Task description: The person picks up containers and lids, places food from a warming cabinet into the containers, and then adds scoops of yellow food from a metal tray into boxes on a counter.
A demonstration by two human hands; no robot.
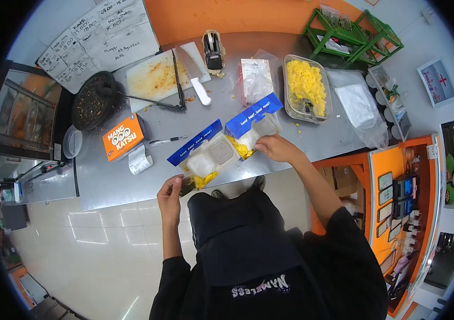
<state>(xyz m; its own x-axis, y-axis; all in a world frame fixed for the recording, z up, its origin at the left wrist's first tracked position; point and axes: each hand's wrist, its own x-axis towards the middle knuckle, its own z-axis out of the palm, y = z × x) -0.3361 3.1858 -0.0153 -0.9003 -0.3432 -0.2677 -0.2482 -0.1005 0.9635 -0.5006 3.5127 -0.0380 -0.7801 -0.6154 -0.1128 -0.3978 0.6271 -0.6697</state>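
Observation:
Two blue-trimmed food boxes (195, 143) (254, 116) stand open side by side near the table's front edge. Yellow food, perhaps scrambled egg, shows in each, with white rice or its wrapping beside a clear plastic cup. My left hand (171, 192) pinches the near left edge of the left box or a clear film there; which one I cannot tell. At the right box, the fingertips of my right hand (275, 148) touch its near right side, by the plastic cup (266, 125); the exact hold is hidden. A clear tub of yellow food (306, 86) with a utensil in it sits behind to the right.
A white-handled knife (200, 91) and black tongs (181, 86) lie across the cutting board (147, 80). Left are a closed orange box (125, 137), a receipt, a pen (167, 141) and a dark round pan (94, 101). Plastic bags (357, 104) lie right, near an orange shelf unit.

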